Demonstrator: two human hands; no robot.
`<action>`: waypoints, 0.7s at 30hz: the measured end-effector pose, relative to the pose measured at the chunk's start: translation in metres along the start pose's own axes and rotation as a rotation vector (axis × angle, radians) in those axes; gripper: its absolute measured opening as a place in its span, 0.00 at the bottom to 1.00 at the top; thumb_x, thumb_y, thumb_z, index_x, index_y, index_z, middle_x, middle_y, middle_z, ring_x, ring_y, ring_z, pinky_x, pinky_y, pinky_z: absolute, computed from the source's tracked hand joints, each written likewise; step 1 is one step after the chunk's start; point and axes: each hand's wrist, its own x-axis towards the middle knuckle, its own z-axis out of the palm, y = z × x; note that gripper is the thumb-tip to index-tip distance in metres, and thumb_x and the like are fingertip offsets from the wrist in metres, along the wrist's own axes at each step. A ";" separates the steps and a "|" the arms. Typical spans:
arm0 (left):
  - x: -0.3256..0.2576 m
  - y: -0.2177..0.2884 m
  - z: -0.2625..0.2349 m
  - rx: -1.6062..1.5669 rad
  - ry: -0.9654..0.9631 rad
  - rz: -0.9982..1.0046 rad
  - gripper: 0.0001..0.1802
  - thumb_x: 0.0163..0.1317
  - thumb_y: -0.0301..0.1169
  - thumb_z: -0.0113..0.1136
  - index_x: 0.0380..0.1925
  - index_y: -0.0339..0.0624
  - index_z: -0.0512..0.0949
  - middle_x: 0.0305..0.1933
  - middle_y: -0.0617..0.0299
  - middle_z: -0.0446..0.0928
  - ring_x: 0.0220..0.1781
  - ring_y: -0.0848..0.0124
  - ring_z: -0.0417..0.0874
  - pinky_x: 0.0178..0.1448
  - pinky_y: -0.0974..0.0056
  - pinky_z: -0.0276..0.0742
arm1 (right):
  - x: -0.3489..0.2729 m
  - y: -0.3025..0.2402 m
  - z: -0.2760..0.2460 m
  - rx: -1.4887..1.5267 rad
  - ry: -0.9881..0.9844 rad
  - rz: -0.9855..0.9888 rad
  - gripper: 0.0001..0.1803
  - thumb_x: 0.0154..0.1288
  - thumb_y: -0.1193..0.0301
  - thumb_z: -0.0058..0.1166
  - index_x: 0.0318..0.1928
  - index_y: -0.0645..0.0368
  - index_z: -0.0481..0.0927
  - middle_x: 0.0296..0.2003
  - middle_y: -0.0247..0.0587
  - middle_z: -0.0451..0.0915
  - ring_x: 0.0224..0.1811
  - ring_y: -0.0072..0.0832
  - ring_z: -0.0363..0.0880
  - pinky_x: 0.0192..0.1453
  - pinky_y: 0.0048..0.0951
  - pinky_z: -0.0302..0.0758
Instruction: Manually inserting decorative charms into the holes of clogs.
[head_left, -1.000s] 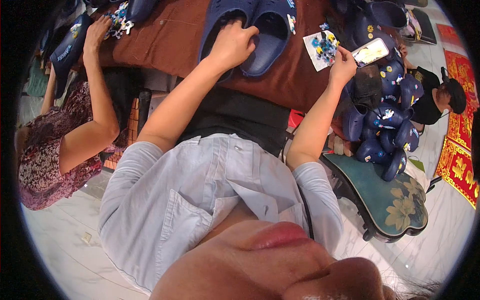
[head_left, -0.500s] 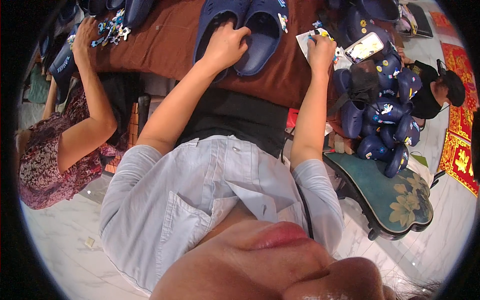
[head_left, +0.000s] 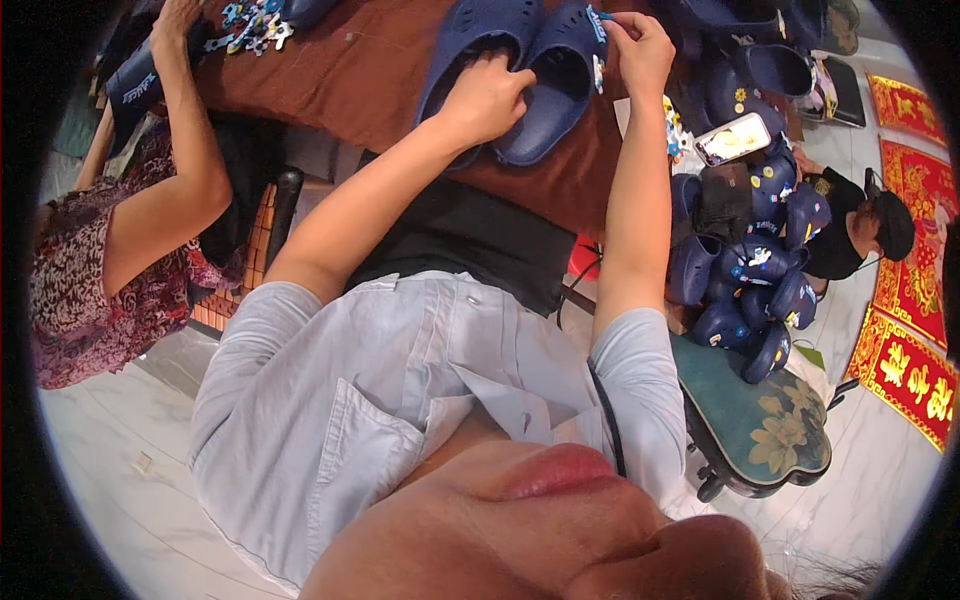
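Note:
A pair of navy clogs lies on brown cloth at the top middle. My left hand (head_left: 487, 95) reaches into the opening of the left clog (head_left: 437, 90). Its thumb lies over the inner rim and the fingertips are hidden inside. My right hand (head_left: 641, 55) is at the outer side of the right clog (head_left: 553, 95), with thumb and forefinger pinched on a small blue charm (head_left: 605, 15). Just beside it, a blue lettered charm (head_left: 597, 30) and a white figure charm (head_left: 599, 74) sit on that clog's upper.
Loose charms (head_left: 672, 130) lie on white paper by my right forearm, near a lit phone (head_left: 733, 139). Decorated navy clogs (head_left: 765, 260) are piled at right above a green stool (head_left: 760, 420). At left a co-worker's arm (head_left: 190, 130) reaches toward another charm heap (head_left: 262, 28).
My right hand has left the charms on the white paper and moved up and left to the right clog. My left hand stays in the left clog. The whole view has shifted slightly.

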 end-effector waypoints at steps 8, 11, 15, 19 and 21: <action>0.000 0.003 -0.002 0.011 0.004 -0.004 0.16 0.53 0.29 0.63 0.44 0.45 0.82 0.40 0.42 0.76 0.45 0.44 0.79 0.50 0.46 0.76 | 0.017 0.010 0.023 -0.240 -0.143 -0.312 0.10 0.53 0.70 0.69 0.37 0.57 0.87 0.32 0.41 0.83 0.35 0.34 0.82 0.42 0.32 0.78; 0.001 0.004 -0.003 0.018 -0.037 -0.019 0.16 0.53 0.29 0.63 0.44 0.44 0.81 0.40 0.43 0.76 0.45 0.45 0.79 0.50 0.47 0.76 | 0.023 0.009 0.023 -0.304 -0.233 -0.348 0.12 0.53 0.69 0.68 0.39 0.55 0.86 0.35 0.42 0.84 0.38 0.41 0.82 0.46 0.38 0.78; -0.001 0.003 -0.003 0.007 -0.031 -0.024 0.16 0.54 0.29 0.63 0.45 0.45 0.81 0.40 0.43 0.76 0.46 0.45 0.79 0.50 0.47 0.76 | 0.017 -0.011 0.022 -0.265 -0.162 -0.354 0.07 0.49 0.77 0.67 0.29 0.61 0.81 0.30 0.42 0.79 0.37 0.38 0.77 0.43 0.35 0.74; 0.000 0.004 -0.002 0.004 -0.050 -0.030 0.16 0.54 0.29 0.62 0.45 0.45 0.81 0.41 0.42 0.76 0.47 0.45 0.79 0.51 0.47 0.76 | 0.016 -0.016 0.015 -0.294 -0.278 -0.326 0.06 0.51 0.76 0.64 0.32 0.61 0.82 0.34 0.44 0.78 0.43 0.44 0.74 0.48 0.39 0.73; 0.000 0.004 -0.003 0.012 -0.053 -0.036 0.16 0.55 0.30 0.62 0.46 0.45 0.81 0.41 0.42 0.76 0.47 0.45 0.79 0.51 0.47 0.76 | 0.017 -0.019 0.009 -0.361 -0.336 -0.372 0.05 0.54 0.75 0.61 0.33 0.59 0.84 0.36 0.42 0.79 0.44 0.42 0.75 0.49 0.38 0.74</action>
